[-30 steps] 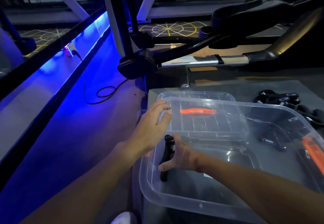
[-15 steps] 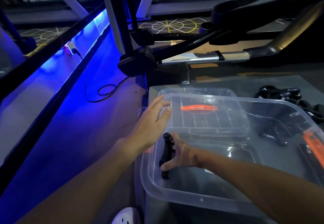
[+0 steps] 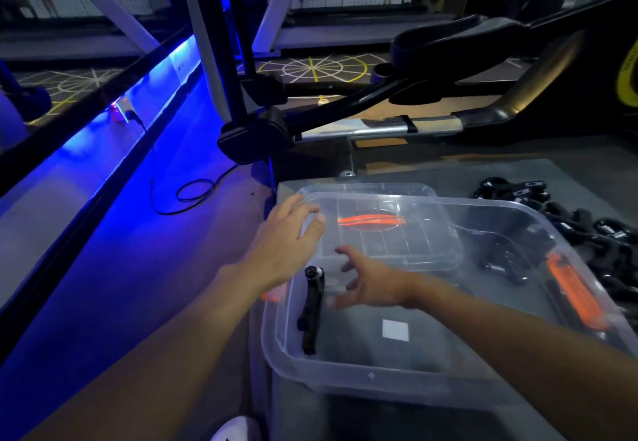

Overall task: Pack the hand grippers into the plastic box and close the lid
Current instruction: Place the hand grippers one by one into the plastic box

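The right hand (image 3: 371,283) hung spread and empty over the box (image 3: 348,376), beside one gripper (image 3: 311,309) against its left wall; the left hand (image 3: 286,244), fingers loose, steadied the rim. Best lay the next gripper flat alongside.

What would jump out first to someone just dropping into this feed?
Probably the clear plastic box in the centre, with both bare hands at its left end: the left hand on the rim, the right hand open inside. Beside that hand, one black hand gripper leans against the left wall. At far right, a pile of black grippers waits on the grey surface.
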Available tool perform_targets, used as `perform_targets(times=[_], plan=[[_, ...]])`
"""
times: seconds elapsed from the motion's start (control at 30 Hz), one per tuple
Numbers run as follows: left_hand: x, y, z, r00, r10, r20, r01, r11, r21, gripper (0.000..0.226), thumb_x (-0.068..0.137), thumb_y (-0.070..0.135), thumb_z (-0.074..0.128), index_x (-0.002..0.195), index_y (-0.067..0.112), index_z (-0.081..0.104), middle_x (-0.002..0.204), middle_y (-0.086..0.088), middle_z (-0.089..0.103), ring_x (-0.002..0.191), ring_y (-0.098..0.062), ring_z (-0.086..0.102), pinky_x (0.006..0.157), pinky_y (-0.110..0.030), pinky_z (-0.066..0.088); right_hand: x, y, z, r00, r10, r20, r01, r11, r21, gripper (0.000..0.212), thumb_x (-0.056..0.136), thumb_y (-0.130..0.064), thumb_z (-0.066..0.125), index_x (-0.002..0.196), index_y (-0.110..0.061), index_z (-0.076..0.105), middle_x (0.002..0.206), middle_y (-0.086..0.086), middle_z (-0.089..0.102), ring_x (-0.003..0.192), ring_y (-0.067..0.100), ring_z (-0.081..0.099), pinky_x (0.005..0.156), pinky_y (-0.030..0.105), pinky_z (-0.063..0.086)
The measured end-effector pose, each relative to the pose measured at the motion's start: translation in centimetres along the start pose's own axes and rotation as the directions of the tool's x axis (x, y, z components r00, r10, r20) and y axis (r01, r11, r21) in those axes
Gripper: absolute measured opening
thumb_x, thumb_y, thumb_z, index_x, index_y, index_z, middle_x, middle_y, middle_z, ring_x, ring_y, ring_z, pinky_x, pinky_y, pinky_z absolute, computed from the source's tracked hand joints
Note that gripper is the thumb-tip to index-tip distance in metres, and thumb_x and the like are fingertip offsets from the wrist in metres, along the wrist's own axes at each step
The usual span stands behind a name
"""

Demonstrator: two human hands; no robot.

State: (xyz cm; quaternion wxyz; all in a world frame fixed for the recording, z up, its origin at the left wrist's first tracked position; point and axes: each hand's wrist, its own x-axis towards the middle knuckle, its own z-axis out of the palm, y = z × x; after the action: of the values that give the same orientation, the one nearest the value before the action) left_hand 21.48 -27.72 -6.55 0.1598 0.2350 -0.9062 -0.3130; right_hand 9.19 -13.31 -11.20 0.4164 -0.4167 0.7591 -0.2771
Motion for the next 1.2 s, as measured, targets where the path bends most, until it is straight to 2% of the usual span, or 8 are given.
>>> perform_targets(times=[0.07, 0.2, 0.33, 0.43, 0.57, 0.77, 0.97, 1.2], plan=[[0.8, 1.6, -0.2, 0.994, 0.054, -0.098, -0.045, 0.995, 0.088, 0.077, 0.075, 0.065, 0.021, 0.126, 0.022, 0.060, 0.149, -0.003, 0.039, 0.140, -0.021, 0.033, 0.115, -0.043, 0.027, -2.1, -0.1, -2.5, 0.987, -0.033, -0.155, 0.029, 0.999, -0.027, 0.088, 0.076, -0.043, 0.078, 0.146, -0.026, 0.028, 0.128, 0.002, 0.051, 0.097, 0.014, 0.059, 0.085, 0.030, 0.051], [2.4, 8.0, 1.3, 0.956, 0.223, -0.192, -0.231, 0.973, -0.020, 0.062, 0.083, 0.054, 0.029, 0.116, 0.015, 0.065, 0.126, -0.004, 0.055, 0.123, -0.024, 0.049, 0.108, -0.041, 0.037, -8.7, 0.5, -8.2, 0.873, -0.074, -0.483, 0.124, 0.990, 0.072, 0.047, 0.089, -0.029, 0.068, 0.129, -0.016, 0.048, 0.105, 0.008, 0.065, 0.083, 0.018, 0.064, 0.078, 0.041, 0.055], [1.6, 16.2, 6.1, 0.903, 0.429, 0.018, -0.425, 0.899, -0.105, 0.062, 0.085, 0.055, 0.029, 0.121, 0.015, 0.059, 0.124, -0.001, 0.057, 0.119, -0.020, 0.051, 0.105, -0.043, 0.040, -17.1, 3.6, -13.0, 0.635, -0.017, -0.773, 0.154, 0.983, 0.105, 0.016, 0.093, -0.013, 0.061, 0.109, -0.010, 0.060, 0.095, 0.020, 0.069, 0.080, 0.023, 0.064, 0.077, 0.039, 0.053], [-0.1, 20.4, 10.5, 0.820, 0.536, 0.200, -0.525, 0.844, -0.110, 0.067, 0.083, 0.060, 0.025, 0.127, 0.019, 0.055, 0.133, 0.000, 0.053, 0.125, -0.019, 0.048, 0.107, -0.044, 0.037, -22.8, 7.9, -14.3, 0.517, 0.060, -0.854, 0.068, 0.992, 0.111, 0.005, 0.093, -0.013, 0.060, 0.096, -0.014, 0.064, 0.089, 0.018, 0.070, 0.075, 0.019, 0.064, 0.072, 0.037, 0.052], [-2.1, 23.1, 15.3, 0.744, 0.556, 0.371, -0.587, 0.809, -0.035, 0.084, 0.078, 0.071, 0.017, 0.139, 0.022, 0.046, 0.150, 0.002, 0.039, 0.141, -0.016, 0.033, 0.115, -0.044, 0.030, -28.4, 14.5, -13.1, 0.500, 0.193, -0.844, -0.104, 0.981, 0.163, 0.001, 0.092, -0.014, 0.063, 0.092, -0.014, 0.063, 0.074, -0.003, 0.064, 0.062, -0.001, 0.056, 0.063, 0.020, 0.043], [-3.8, 23.0, 17.9, 0.704, 0.523, 0.481, -0.619, 0.783, 0.055, 0.089, 0.075, 0.074, 0.017, 0.147, 0.026, 0.034, 0.160, 0.003, 0.020, 0.148, -0.014, 0.017, 0.119, -0.041, 0.021, -30.4, 24.0, -9.0, 0.533, 0.462, -0.708, -0.307, 0.886, 0.347, 0.038, 0.083, -0.027, 0.075, 0.114, -0.010, 0.062, 0.107, 0.006, 0.065, 0.099, 0.020, 0.063, 0.086, 0.027, 0.049], [-3.9, 22.2, 18.2, 0.713, 0.534, 0.455, -0.610, 0.792, 0.028, 0.082, 0.080, 0.075, 0.023, 0.148, 0.031, 0.034, 0.161, 0.012, 0.016, 0.149, -0.008, 0.015, 0.119, -0.042, 0.024, -28.7, 28.6, -8.9, 0.539, 0.489, -0.686, -0.493, 0.843, 0.215, 0.063, 0.076, -0.047, 0.075, 0.131, -0.023, 0.056, 0.127, 0.000, 0.061, 0.119, 0.020, 0.056, 0.104, 0.041, 0.043], [-3.9, 21.8, 18.4, 0.719, 0.531, 0.448, -0.595, 0.803, 0.003, 0.077, 0.082, 0.075, 0.026, 0.147, 0.035, 0.034, 0.160, 0.018, 0.015, 0.148, -0.004, 0.015, 0.119, -0.040, 0.024, -28.0, 29.7, -9.6, 0.596, 0.446, -0.668, -0.502, 0.856, 0.123, 0.047, 0.078, -0.027, 0.079, 0.122, -0.015, 0.066, 0.120, 0.004, 0.066, 0.110, 0.020, 0.059, 0.092, 0.024, 0.043]])
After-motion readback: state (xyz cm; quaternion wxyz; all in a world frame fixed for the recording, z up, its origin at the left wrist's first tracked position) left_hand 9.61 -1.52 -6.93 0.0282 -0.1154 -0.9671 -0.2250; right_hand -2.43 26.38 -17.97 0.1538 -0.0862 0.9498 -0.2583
